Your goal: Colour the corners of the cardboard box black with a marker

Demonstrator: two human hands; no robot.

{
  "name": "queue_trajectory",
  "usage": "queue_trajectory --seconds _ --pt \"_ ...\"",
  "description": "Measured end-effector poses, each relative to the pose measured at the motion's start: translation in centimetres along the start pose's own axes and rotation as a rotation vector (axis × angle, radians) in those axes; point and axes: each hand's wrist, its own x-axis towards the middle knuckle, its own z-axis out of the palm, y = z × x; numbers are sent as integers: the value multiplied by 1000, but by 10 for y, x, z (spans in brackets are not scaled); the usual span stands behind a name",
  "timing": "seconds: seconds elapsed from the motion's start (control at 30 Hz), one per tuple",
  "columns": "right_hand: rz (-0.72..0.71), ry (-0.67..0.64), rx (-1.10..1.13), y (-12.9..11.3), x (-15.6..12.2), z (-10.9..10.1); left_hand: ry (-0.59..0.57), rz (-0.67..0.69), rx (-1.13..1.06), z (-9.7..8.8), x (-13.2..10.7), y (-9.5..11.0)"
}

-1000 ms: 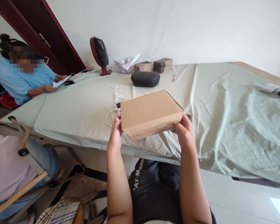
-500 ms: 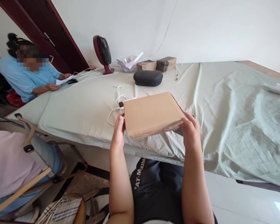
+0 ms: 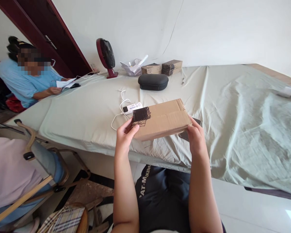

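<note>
I hold a flat brown cardboard box (image 3: 165,118) in both hands, just above the near edge of a table covered with a pale green cloth (image 3: 92,106). My left hand (image 3: 126,136) grips its left end, fingers closed beside a dark scribbled-out patch on the top. My right hand (image 3: 195,137) clasps the right end. A taped seam runs across the box's top face.
Behind the box lie a white device with a white cable (image 3: 132,107), a black oval case (image 3: 153,81), a red fan (image 3: 107,56), crumpled white wrapping (image 3: 133,67) and two small cartons (image 3: 161,68). A person in blue (image 3: 26,81) sits at the far left holding paper. A chair (image 3: 41,161) stands at my left.
The box has been turned over in my hands: its plain face gave way to the taped face with the dark patch. The white device behind it is now uncovered.
</note>
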Motion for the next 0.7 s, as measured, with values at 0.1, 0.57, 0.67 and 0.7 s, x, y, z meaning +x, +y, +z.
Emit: queue_trajectory --seconds 0.1,0.57,0.67,0.7 --pt "59 5 52 -5 -1 4 -46 33 -13 -3 -2 -2" --pt "-74 112 84 2 3 13 -22 249 94 3 -1 -7" --pt "-64 93 98 -1 2 14 -73 230 66 6 2 -12" --pt "-43 81 99 -2 1 14 -86 250 54 6 2 -13"
